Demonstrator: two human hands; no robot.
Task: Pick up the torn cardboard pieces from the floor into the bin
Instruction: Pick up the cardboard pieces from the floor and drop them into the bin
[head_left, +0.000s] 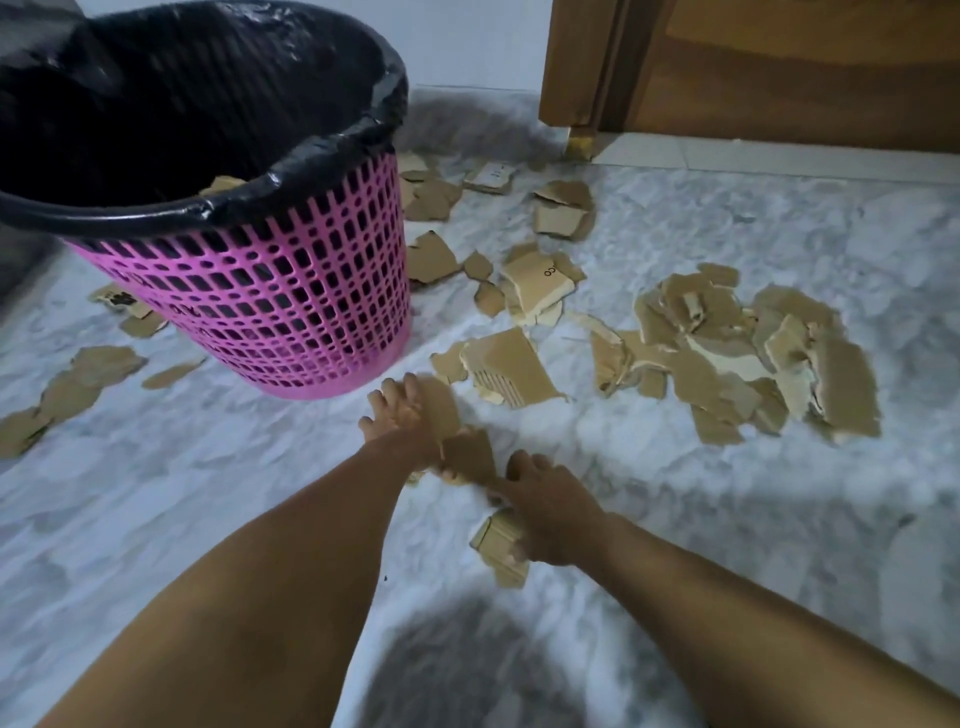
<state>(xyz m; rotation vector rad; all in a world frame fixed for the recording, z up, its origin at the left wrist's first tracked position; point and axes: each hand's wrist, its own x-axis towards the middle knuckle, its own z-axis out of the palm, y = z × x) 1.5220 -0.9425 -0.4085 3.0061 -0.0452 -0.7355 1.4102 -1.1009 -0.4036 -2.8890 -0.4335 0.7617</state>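
A: What is held?

B: A torn cardboard piece (441, 415) is gripped by the left hand (402, 421); scraps (501, 540) are grasped by the right hand (545, 512) (blur makes that grip uncertain). Both are low over the marble floor (156, 493), near the pink bin (291, 291).

A: What could go wrong?

B: Loose scraps could be dropped if lifted carelessly. The bin could be knocked. A large pile (753, 353) is left at the right, more lies far by the wooden door (779, 67).

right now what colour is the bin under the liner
Pink, a perforated plastic bin with a black liner, seen best in the head view.
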